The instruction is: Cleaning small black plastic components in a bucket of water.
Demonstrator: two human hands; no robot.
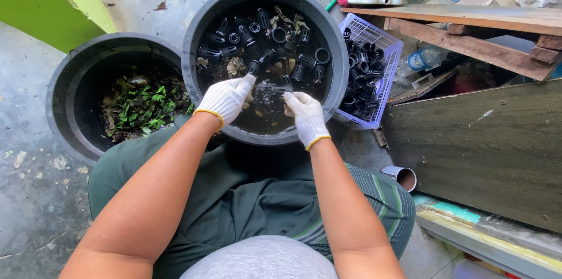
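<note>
Rinsing a small black net cup [270, 93] between gloved hands over a water-filled tub [199, 33].
Left hand [227, 99] and right hand [305, 116] both pinch it; best kept low, just above the water beneath them.

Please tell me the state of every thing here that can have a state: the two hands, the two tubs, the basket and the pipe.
Left hand: gloved, at the water, what it grips is unclear.
Right hand: gloved, holding a small black cup with the left.
Centre tub: holds dark water, black cups, dead leaves.
Left tub: holds green and dry leaves.
Lilac basket: partly filled with black cups.
Grey pipe: lying down, open end showing.
</note>
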